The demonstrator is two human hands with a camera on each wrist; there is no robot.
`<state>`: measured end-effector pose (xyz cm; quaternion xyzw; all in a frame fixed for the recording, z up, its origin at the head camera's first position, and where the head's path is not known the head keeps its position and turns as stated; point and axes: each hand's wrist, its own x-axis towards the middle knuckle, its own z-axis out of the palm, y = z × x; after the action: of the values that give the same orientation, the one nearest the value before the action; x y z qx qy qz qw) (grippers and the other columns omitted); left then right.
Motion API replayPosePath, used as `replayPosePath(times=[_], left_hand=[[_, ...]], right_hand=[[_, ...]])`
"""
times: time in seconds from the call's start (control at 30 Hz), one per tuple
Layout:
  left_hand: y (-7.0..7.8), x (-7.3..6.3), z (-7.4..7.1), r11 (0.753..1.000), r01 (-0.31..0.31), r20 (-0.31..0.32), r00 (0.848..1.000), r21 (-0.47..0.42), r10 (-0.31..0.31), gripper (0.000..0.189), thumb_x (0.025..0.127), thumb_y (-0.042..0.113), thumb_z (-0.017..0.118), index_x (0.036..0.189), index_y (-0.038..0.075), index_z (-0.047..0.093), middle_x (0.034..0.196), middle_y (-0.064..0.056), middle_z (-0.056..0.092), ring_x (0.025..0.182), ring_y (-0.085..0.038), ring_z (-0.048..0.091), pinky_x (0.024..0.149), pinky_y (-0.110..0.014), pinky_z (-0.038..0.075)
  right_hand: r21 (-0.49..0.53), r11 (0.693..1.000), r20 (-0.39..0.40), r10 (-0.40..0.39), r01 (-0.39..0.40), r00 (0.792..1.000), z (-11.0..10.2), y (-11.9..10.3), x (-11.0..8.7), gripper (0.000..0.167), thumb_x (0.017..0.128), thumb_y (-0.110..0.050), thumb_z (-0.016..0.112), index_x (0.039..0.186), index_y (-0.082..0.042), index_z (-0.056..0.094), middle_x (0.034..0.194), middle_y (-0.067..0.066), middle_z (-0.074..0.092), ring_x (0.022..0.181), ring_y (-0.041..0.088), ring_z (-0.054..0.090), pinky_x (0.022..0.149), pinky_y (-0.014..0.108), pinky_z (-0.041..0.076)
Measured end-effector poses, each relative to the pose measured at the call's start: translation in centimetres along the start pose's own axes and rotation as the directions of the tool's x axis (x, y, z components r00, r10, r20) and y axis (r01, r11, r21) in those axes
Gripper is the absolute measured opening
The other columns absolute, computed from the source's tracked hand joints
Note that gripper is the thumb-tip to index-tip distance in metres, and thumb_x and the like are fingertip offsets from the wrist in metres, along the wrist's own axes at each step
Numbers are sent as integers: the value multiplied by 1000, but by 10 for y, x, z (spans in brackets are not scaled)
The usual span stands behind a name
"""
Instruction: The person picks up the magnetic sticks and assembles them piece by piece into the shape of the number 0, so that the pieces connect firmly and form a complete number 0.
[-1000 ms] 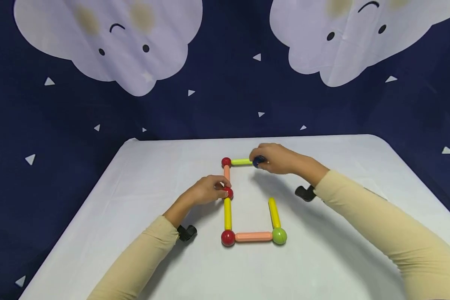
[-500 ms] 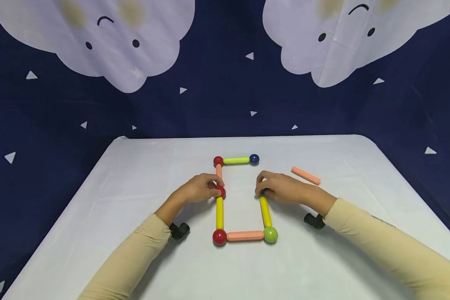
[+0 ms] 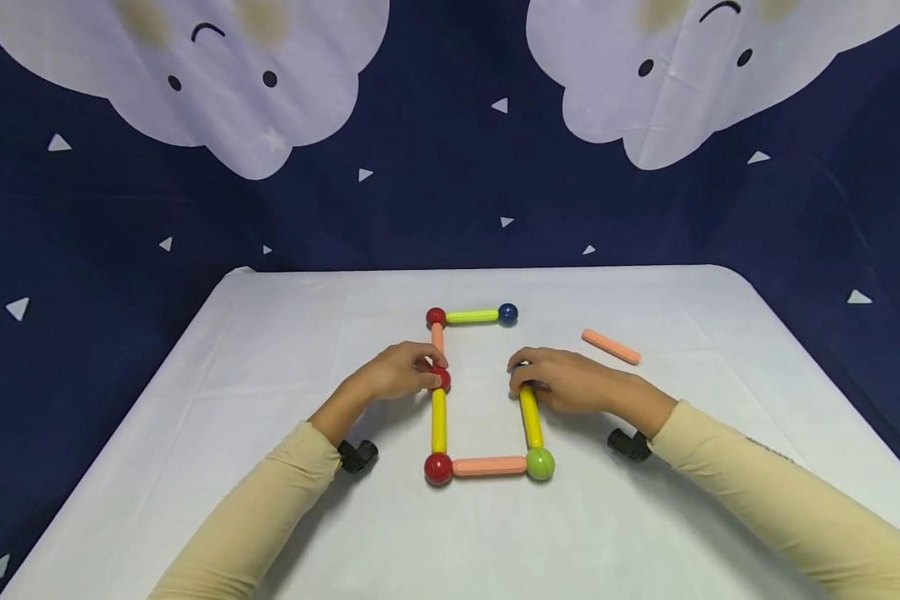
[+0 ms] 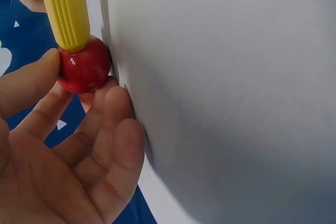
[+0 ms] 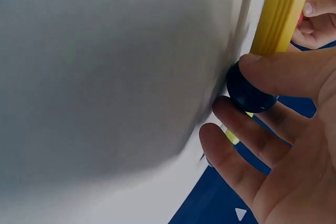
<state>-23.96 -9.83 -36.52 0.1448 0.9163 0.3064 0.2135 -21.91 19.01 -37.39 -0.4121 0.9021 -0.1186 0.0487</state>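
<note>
My left hand (image 3: 399, 372) pinches a red ball (image 4: 86, 66) between thumb and fingers. A yellow stick (image 3: 438, 421) runs from that ball down to a second red ball (image 3: 438, 468); a salmon stick (image 3: 437, 335) leads up to a third red ball (image 3: 436, 317). My right hand (image 3: 566, 380) grips a dark blue ball (image 5: 249, 90) at the upper end of another yellow stick (image 3: 531, 418). This stick's lower end meets a green ball (image 3: 540, 463). Along the bottom, a salmon stick (image 3: 490, 466) joins the red and green balls.
At the top, a lime stick (image 3: 472, 317) links the far red ball to another blue ball (image 3: 507, 314). A loose salmon stick (image 3: 611, 347) lies right of the right hand on the white table (image 3: 307, 333). A dark blue cloth (image 3: 435, 225) hangs behind.
My right hand has come down from the far blue ball to the right yellow stick's upper end, where it holds a blue ball. The loose salmon stick has come into view. The left hand stays put.
</note>
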Motion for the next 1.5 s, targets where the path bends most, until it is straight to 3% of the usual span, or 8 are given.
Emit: replayPosePath(times=[0.17,0.33,0.47,0.6,0.7,0.93,1.27,1.5], left_hand=[[0,-1,-2,1000,4,3,1000,-8,-4,17,93,18,68,111,19,68,100,-5,68,87,-19,56,70,-26,43],[0,0,-2,1000,2,1,1000,-22,-2,18,93,16,67,111,18,68,99,-4,69,86,-18,57,70,-26,43],[1,0,0,999,16,8,1000,-30,-15,18,93,17,67,112,19,68,100,-4,69,86,-18,57,70,-25,43],[1,0,1,999,24,18,1000,-33,-23,18,93,18,67,111,19,68,101,-4,69,87,-18,57,71,-25,44],[0,-1,2,999,21,15,1000,-38,-20,18,93,18,67,111,19,68,101,-4,70,88,-18,58,72,-26,44],[-2,-2,3,999,23,14,1000,-27,-22,17,93,20,67,110,20,68,101,-3,69,88,-19,57,72,-26,44],[-3,-3,1,999,16,17,1000,-27,-16,18,93,20,68,111,19,68,101,-4,70,88,-19,58,72,-27,44],[1,-1,0,999,5,20,1000,-48,-4,18,94,19,67,112,18,68,100,-5,69,85,-18,57,70,-25,44]], right_hand=[[56,998,3,15,-15,1000,-4,7,1,36,88,4,61,117,-16,67,130,5,62,121,24,60,104,44,49],[124,978,-83,179,-168,980,-12,30,-5,47,86,4,56,130,-9,60,130,12,62,116,30,61,100,50,49],[47,919,-144,395,-392,907,-21,54,-17,37,90,-3,56,127,-4,61,114,18,64,96,30,61,84,48,52],[20,832,-48,555,-554,831,-26,69,-29,30,98,-18,55,121,0,63,101,19,67,82,24,58,74,43,49],[75,800,41,595,-596,803,-29,74,-34,33,100,-23,53,122,1,62,101,20,69,70,25,62,72,40,49],[331,742,79,594,-583,801,-34,74,-25,41,96,-13,58,134,2,57,123,26,60,94,26,59,75,34,51],[777,454,43,652,-435,757,-28,50,22,45,96,-13,56,136,4,49,120,18,58,91,12,59,77,23,55],[828,379,47,686,-412,726,-32,41,40,44,96,-11,56,137,2,48,117,13,55,92,14,60,75,22,57]])
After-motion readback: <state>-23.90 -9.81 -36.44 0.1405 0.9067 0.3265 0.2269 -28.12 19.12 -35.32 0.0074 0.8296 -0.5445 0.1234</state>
